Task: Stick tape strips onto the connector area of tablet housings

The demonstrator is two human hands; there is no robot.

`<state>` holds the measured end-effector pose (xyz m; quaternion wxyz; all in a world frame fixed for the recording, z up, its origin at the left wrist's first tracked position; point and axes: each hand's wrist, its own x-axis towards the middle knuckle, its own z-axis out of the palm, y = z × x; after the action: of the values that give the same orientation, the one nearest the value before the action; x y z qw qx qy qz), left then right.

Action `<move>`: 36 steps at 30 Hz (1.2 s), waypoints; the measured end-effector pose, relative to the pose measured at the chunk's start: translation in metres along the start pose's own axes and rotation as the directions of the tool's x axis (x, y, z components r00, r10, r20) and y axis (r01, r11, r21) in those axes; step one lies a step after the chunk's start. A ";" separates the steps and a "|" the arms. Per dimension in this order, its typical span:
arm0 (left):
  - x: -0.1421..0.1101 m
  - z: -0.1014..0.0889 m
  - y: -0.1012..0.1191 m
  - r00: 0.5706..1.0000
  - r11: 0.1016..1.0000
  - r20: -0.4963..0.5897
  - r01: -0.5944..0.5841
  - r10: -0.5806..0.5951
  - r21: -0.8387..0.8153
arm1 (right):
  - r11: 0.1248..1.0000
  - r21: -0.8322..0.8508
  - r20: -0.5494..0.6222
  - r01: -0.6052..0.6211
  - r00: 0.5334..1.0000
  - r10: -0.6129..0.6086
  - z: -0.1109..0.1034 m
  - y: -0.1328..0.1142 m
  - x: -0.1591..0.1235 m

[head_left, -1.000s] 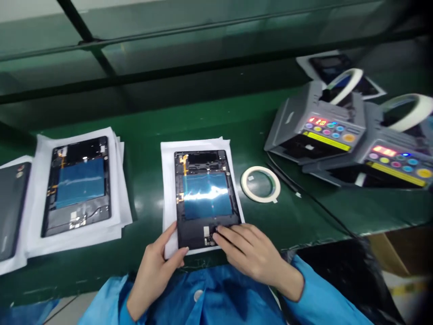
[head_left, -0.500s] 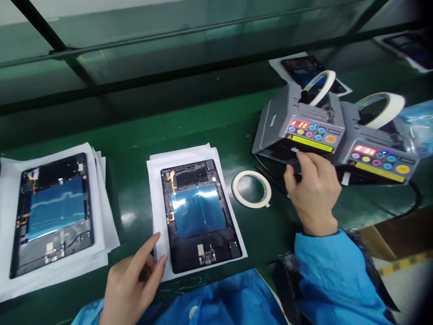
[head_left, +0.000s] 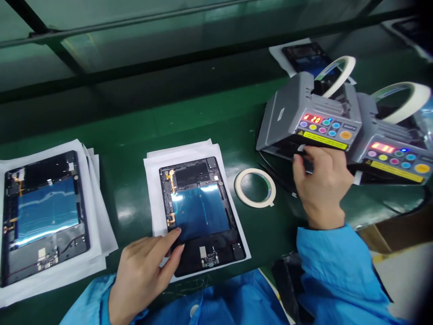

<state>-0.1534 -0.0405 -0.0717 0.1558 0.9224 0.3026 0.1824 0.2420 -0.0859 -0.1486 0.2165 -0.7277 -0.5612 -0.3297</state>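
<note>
An opened tablet (head_left: 200,212) with a shiny blue battery lies on white sheets (head_left: 154,185) on the green bench. My left hand (head_left: 145,271) rests on its lower left corner, fingers stretched onto the black frame. My right hand (head_left: 321,180) reaches to the outlet of the nearer grey tape dispenser (head_left: 306,119), its fingers pinched at a small white piece of tape (head_left: 300,148) there. A loose roll of tape (head_left: 255,187) lies flat between the tablet and that hand.
A second opened tablet (head_left: 42,216) sits on a paper stack at the left. A second tape dispenser (head_left: 394,144) with a lit panel stands at the right. Another tablet (head_left: 306,56) lies behind the dispensers. A cardboard box (head_left: 399,225) shows below the bench edge.
My right hand left the tablet's lower edge and went right to the tape dispenser's outlet. My left hand slid back onto the tablet's lower left corner.
</note>
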 end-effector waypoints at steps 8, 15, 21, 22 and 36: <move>0.020 -0.003 0.005 0.994 0.996 0.073 -0.082 0.081 0.023 | 0.998 0.061 0.057 -0.034 0.998 0.030 -0.001 0.006 0.000; 0.038 0.000 0.010 0.985 0.989 0.090 -0.148 0.145 0.030 | 1.000 0.019 0.049 0.002 0.999 -0.003 -0.008 0.003 0.008; 0.055 0.004 0.013 0.978 0.985 0.144 -0.160 0.149 0.064 | 0.954 0.276 0.112 0.118 0.982 -0.154 -0.035 -0.025 0.019; 0.060 0.007 0.013 0.977 0.985 0.161 -0.155 0.142 0.072 | 0.912 0.377 0.147 0.160 0.962 -0.229 -0.037 -0.035 0.022; 0.125 0.078 0.002 0.982 0.978 0.161 0.063 -0.096 0.197 | 0.511 0.859 0.272 0.032 0.816 -0.509 0.028 -0.082 0.027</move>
<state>-0.0251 0.0211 -0.1097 0.0988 0.9324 0.3413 0.0669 0.1739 -0.0261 -0.1529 0.3227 -0.4962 -0.7939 0.1390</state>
